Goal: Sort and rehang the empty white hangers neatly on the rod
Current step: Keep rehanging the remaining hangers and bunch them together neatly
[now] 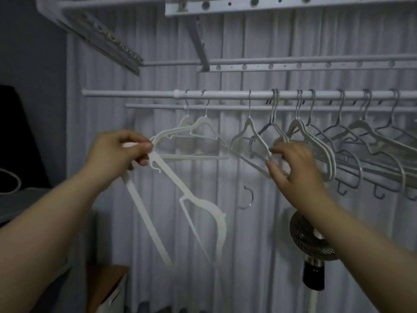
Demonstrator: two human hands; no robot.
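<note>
Gripping a loose white plastic hanger, left hand closed, right hand pinching a rod-hung hanger.

White hangers crowd the rod (one dangles loose, inverted).

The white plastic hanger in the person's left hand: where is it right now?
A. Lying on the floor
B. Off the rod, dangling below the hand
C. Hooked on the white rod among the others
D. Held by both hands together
B: the left hand pinches one end of the white plastic hanger, which hangs down clear of the white rod, while the right hand touches hangers hooked on it.
</note>
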